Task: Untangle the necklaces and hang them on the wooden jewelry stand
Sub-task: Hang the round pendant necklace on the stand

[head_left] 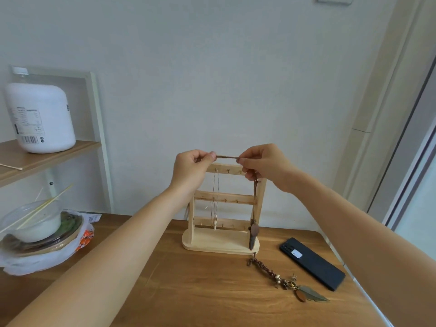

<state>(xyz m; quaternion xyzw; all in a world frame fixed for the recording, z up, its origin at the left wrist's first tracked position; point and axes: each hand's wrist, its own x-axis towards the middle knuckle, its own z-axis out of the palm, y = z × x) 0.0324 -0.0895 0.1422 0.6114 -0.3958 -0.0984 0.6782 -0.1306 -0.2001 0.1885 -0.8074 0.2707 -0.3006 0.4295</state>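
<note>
Pinching a brown cord necklace (227,157) taut above the pale wooden jewelry stand (221,240), the left hand (192,169) and right hand (264,165) each grip one end. Its dark leaf pendant (253,233) dangles by the stand's right post, and a braided feather necklace (286,282) lies on the wooden table (200,291).

From here I read the jewelry stand (220,241) as pale, matt bare wood, on a tabletop (188,291) of warmer brown wood with clear grain and a faint sheen. The cord necklace (227,157) looks like rough, twisted brown fibre, and the braided necklace (271,271) carries dull metal feather charms. The phone (313,265) has a smooth dark back, and the jar (42,114) is smooth white plastic.
</note>
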